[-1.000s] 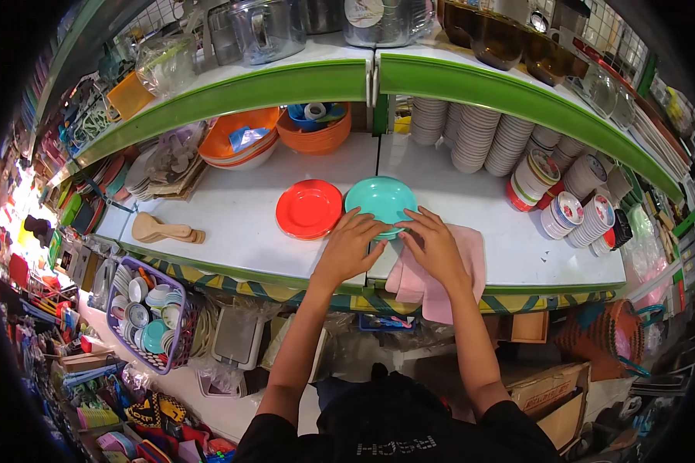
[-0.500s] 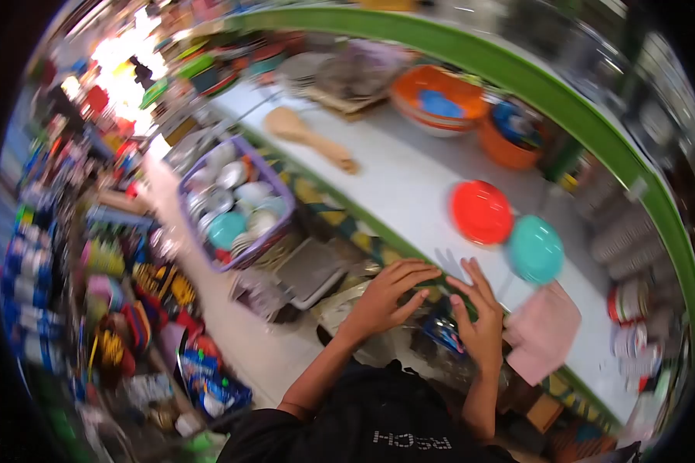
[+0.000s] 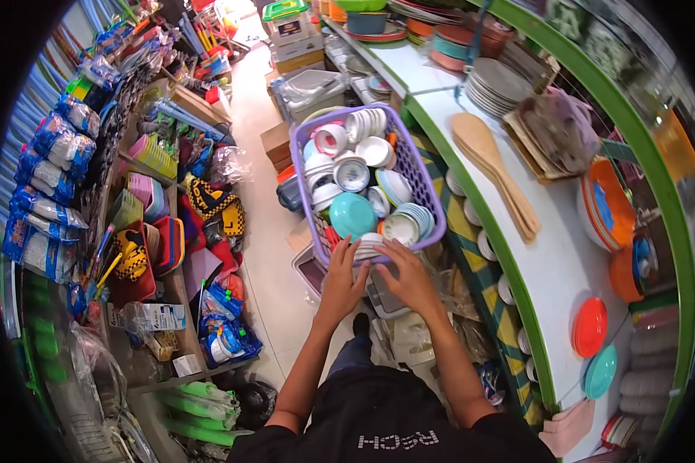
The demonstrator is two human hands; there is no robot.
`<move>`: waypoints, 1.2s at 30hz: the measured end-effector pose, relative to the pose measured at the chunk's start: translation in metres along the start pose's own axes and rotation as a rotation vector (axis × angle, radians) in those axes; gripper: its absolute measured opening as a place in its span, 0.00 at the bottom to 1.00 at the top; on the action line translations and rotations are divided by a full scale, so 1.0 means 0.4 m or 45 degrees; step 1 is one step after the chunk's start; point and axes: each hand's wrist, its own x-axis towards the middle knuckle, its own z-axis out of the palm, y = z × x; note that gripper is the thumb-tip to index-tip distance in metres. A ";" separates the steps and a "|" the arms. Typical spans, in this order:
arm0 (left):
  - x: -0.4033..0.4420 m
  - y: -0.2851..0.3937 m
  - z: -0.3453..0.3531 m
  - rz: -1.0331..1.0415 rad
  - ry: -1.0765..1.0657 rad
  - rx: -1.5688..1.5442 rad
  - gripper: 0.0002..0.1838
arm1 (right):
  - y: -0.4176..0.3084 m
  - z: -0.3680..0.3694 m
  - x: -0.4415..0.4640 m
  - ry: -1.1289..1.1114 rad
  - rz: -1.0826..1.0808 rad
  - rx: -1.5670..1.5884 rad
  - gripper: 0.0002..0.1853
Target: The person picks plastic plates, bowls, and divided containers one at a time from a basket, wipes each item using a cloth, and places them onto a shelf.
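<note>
A purple plastic basket (image 3: 435,181) holds many small bowls and dishes, with a turquoise bowl (image 3: 352,214) among them. At its near end lies a small stack of white bowls (image 3: 369,245). My left hand (image 3: 341,282) is at the left of this stack, fingers stretched out and apart. On the other side, my right hand (image 3: 409,279) reaches in with its fingers extended and spread. The fingertips of both hands are right at the stack; whether they touch it I cannot tell. Neither hand has closed on anything.
On the white shelf (image 3: 510,266) at right lie wooden paddles (image 3: 496,174), a red plate (image 3: 589,327), a turquoise plate (image 3: 601,372) and a pink cloth (image 3: 567,428). Stacked plates (image 3: 496,86) stand farther back. Packed goods line the left side of the aisle floor (image 3: 274,270).
My view has turned left, from the shelf with the red and turquoise plates to the purple basket. Both hands have moved from the shelf edge to the basket's near end.
</note>
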 end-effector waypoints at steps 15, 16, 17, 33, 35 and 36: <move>0.211 -0.201 0.040 -0.526 -0.056 -1.121 0.37 | 0.087 0.194 0.307 -0.171 0.256 -0.297 0.50; 0.216 -0.181 0.027 -0.528 -0.070 -1.157 0.37 | 0.083 0.190 0.308 -0.135 0.252 -0.243 0.48; 0.220 -0.184 0.025 -0.514 -0.099 -1.189 0.37 | 0.078 0.183 0.309 -0.098 0.246 -0.190 0.46; 0.338 0.036 -0.092 0.193 0.063 -0.372 0.23 | -0.045 -0.082 0.181 0.515 0.450 0.499 0.22; 0.323 0.050 -0.063 0.003 -0.182 -0.910 0.25 | -0.057 -0.111 0.088 0.626 0.565 0.771 0.22; 0.320 0.079 -0.059 -0.062 -0.327 -1.102 0.26 | -0.067 -0.126 0.041 0.690 0.611 0.909 0.23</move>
